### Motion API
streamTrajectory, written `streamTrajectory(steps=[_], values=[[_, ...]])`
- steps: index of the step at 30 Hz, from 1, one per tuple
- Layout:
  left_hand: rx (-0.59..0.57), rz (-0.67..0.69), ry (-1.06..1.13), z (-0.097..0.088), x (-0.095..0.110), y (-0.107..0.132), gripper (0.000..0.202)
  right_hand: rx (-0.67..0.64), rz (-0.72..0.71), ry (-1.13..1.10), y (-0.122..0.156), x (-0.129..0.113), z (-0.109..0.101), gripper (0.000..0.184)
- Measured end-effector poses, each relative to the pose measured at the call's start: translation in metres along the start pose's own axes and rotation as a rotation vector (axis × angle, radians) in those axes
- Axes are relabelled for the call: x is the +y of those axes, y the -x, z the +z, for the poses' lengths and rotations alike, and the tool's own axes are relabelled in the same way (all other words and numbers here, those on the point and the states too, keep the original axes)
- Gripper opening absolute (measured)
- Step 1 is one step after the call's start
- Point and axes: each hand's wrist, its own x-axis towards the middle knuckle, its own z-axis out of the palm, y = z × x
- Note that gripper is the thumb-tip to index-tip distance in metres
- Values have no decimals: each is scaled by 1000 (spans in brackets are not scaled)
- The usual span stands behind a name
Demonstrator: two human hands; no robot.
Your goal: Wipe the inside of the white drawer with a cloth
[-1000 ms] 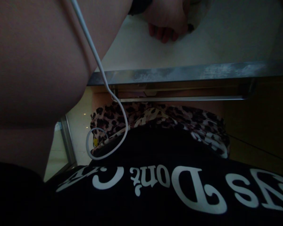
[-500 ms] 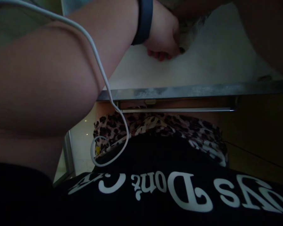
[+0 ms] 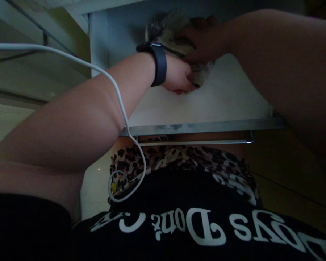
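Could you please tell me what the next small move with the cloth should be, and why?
I would probably smooth the cloth outward with the right hand: it looks bunched in the open drawer, that hand is on it, and the left hand seems to pinch its near end, which could anchor it.

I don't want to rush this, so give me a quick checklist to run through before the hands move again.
1. Drawer open for access: ok, both hands reach inside.
2. Left hand on the cloth: ok, closed on its near end.
3. Right hand gripping firmly: cannot tell; it is on the cloth, but the fingers are partly lost in shadow.
4. White cable away from both hands: ok, though it crosses in front of the left forearm.
5. Lighting: not ok, the view is dim.
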Motion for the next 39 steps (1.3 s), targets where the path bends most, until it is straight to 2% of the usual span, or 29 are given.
streamTrajectory(steps=[3,9,20,25,33,39], values=[[-15,8,-57,0,-3,-4,44,25,-19,137,0,1,-1,100],[-23,44,-79,0,-7,-7,45,-12,12,115,8,-6,-5,96],[-35,23,-58,-1,-4,-3,47,-19,10,120,11,-6,-6,99],[-29,4,-37,1,-6,-8,45,-18,24,102,14,-9,-6,94],[-22,-3,-29,3,-6,-7,42,-1,-6,65,9,0,-1,93],[-14,4,-53,0,0,-1,42,0,29,40,12,-4,0,97]])
